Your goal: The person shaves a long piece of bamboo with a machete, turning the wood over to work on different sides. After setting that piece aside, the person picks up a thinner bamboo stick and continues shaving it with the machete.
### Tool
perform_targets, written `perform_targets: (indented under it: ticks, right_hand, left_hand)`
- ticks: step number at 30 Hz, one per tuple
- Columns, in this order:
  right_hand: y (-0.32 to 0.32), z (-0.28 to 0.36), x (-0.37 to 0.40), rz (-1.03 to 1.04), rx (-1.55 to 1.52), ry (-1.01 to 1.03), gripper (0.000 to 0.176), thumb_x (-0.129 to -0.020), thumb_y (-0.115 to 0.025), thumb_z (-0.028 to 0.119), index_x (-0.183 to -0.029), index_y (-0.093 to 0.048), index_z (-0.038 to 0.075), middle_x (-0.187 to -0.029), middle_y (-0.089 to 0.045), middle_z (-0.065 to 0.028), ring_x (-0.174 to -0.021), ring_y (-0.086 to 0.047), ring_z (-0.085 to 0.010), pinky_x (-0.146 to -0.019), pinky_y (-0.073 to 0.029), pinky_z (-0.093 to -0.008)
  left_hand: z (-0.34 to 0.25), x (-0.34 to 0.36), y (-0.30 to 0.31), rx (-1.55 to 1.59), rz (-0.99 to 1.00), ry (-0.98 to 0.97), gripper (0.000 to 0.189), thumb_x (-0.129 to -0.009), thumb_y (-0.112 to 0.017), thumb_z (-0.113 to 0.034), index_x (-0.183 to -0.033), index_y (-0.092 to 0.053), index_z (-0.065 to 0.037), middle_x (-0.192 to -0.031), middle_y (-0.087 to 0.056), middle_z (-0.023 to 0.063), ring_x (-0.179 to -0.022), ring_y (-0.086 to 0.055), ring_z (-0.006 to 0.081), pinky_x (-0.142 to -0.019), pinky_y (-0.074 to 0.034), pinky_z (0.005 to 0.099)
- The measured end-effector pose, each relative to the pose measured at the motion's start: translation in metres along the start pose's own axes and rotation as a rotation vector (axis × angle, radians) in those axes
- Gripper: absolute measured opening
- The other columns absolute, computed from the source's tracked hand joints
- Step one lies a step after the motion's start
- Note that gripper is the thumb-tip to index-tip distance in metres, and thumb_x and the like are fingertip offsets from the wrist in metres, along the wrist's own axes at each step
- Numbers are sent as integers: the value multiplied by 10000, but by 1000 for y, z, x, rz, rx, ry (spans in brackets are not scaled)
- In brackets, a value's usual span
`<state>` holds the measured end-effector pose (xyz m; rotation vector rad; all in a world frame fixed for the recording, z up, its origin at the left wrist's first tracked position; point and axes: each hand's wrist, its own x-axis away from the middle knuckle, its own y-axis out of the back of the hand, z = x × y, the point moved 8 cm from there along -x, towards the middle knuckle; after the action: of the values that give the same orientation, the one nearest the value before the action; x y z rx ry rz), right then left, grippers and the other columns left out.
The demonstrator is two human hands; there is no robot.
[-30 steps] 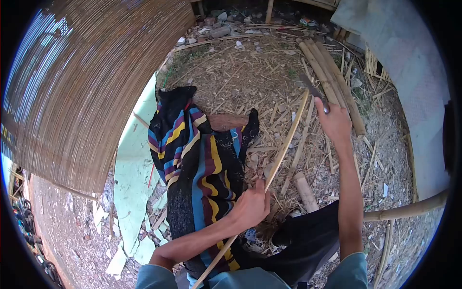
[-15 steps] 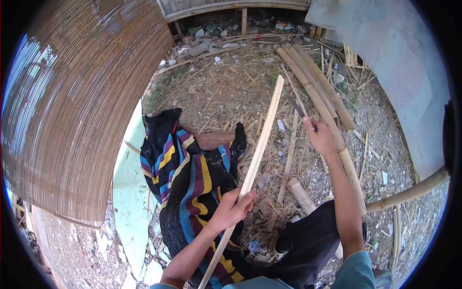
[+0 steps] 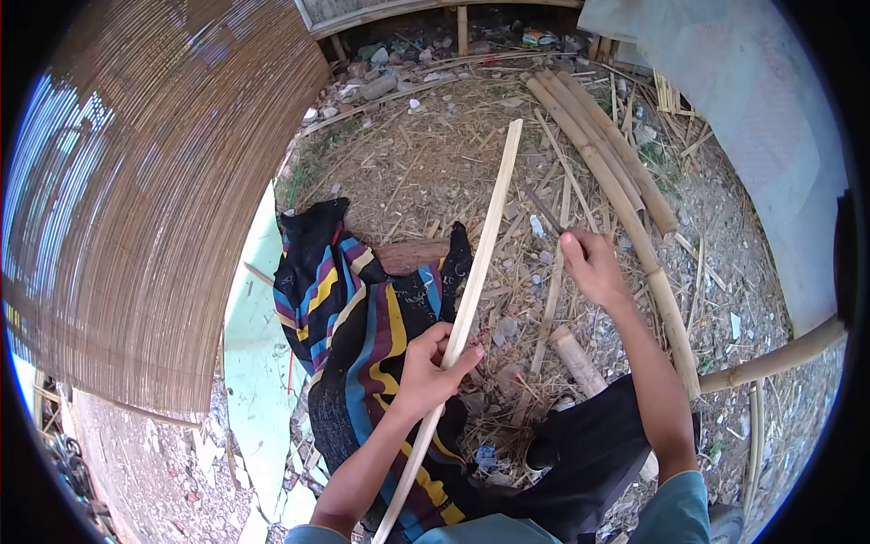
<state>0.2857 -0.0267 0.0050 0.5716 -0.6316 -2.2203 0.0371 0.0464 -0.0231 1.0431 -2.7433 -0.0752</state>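
Observation:
A long, pale split bamboo strip (image 3: 490, 231) slants up and away from near my body. My left hand (image 3: 431, 372) is closed around its lower part, with the thumb stretched across it. In my right hand (image 3: 594, 265) is a knife with a narrow dark blade (image 3: 542, 208), its handle mostly hidden by the fingers. The blade points up and to the left, a short way right of the strip and apart from it. Under the strip and my left hand lies a black knitted cloth with coloured stripes (image 3: 388, 331), partly over a reddish-brown wood block (image 3: 410, 257).
Several bamboo poles (image 3: 603, 154) lie on the ground at the right. A short bamboo piece (image 3: 577, 361) rests by my dark-trousered leg (image 3: 589, 453). A slatted bamboo blind (image 3: 154, 227) hangs at left, above a pale green sheet (image 3: 254, 363). Shavings and stones litter the ground.
The strip's far end has shifted up and to the left. My left hand has moved slightly up, its thumb now stretched out more. The knife has moved left and a little down.

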Motion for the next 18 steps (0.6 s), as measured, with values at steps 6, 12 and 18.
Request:
perform_targets:
  ticks: [6, 12, 18]
  right_hand:
    - [-32, 52, 31, 216, 49, 245, 507, -834, -543, 515, -704, -599, 29, -473, -483, -105, -466, -544, -297, -492, -427, -388]
    - [-59, 74, 56, 351, 286, 440, 509, -776, -596, 555, -632, -583, 66, -489, -547, -86, -494, -598, -297, -476, -463, -408]
    - [-62, 62, 48, 386, 198, 317, 517, -778, -595, 549, -634, -585, 53, -494, -553, -84, -495, -597, -291, -494, -463, -398]
  left_hand:
    - [1, -3, -5, 24, 20, -7, 217, -801, -646, -53, -989, -550, -2, -543, -500, -35, -391, -436, 31, -359, -314, 193]
    - [5, -4, -4, -28, 37, -73, 210, -804, -638, -40, -1000, -571, -6, -673, -592, -2, -523, -467, 15, -443, -341, 197]
    - [-2, -5, -6, -13, 36, -102, 218, -787, -650, -31, -984, -564, 3, -732, -604, 12, -617, -508, 27, -524, -393, 198]
